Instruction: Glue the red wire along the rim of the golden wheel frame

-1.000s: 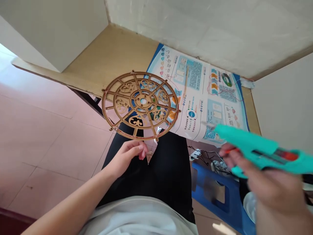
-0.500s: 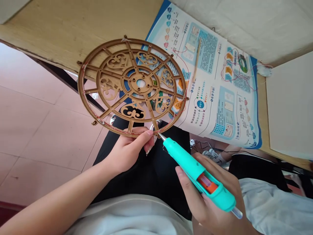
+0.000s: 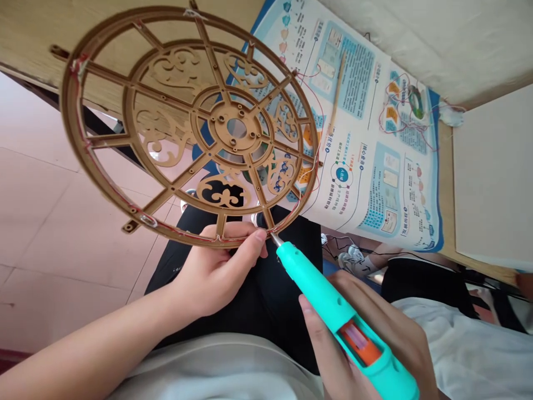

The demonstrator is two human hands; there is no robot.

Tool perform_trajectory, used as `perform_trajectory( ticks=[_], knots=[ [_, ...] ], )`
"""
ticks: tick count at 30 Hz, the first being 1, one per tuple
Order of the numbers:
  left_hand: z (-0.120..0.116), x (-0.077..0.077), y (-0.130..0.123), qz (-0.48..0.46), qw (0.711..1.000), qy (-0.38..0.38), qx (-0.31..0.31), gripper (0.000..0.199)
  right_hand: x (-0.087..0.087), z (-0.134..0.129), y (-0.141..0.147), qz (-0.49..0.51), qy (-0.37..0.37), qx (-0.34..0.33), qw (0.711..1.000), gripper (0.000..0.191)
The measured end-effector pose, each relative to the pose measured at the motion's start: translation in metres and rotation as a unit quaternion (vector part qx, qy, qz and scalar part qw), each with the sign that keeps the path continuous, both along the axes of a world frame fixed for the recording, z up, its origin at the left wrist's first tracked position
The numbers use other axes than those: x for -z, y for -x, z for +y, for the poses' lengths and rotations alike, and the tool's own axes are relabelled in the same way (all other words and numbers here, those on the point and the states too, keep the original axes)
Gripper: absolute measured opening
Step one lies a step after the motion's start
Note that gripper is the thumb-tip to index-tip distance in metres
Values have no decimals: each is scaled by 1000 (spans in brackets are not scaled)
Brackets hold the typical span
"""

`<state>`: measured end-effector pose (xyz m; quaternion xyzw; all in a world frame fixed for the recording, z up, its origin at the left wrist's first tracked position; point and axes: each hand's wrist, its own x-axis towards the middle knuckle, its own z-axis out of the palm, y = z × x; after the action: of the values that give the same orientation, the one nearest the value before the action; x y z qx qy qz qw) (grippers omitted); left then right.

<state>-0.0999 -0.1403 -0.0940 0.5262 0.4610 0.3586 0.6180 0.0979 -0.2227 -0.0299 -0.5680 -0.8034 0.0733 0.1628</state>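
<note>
A round brown openwork frame [image 3: 183, 122] with spokes, scroll cut-outs and a thin red wire along its rim hangs in the air over my lap. My left hand [image 3: 216, 269] pinches the frame's near rim from below. My right hand [image 3: 362, 344] holds a teal pen-shaped glue gun [image 3: 333, 311]. The gun's metal tip touches the frame's rim just right of my left fingertips.
A printed instruction sheet [image 3: 375, 139] lies on the wooden desk [image 3: 37, 33], with a thin wooden stick [image 3: 336, 91] and tangled red wire [image 3: 412, 111] on it. A white panel [image 3: 491, 178] stands at right. Another person's legs and a shoe [image 3: 350, 261] show under the desk.
My left hand took hold of the frame and brought it nearer and larger in view. My right hand swung the glue gun in until its tip met the rim.
</note>
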Motion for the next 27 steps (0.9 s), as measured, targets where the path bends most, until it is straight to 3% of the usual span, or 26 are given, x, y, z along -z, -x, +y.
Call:
perform_trajectory(
  ticks=[16, 27],
  knots=[
    [-1, -4, -3, 8, 999, -38, 3, 37, -4, -4, 2, 2, 31, 10, 999, 18],
    [0, -3, -2, 11, 998, -67, -1, 36, -1, -6, -4, -27, -8, -29, 999, 22]
  ],
)
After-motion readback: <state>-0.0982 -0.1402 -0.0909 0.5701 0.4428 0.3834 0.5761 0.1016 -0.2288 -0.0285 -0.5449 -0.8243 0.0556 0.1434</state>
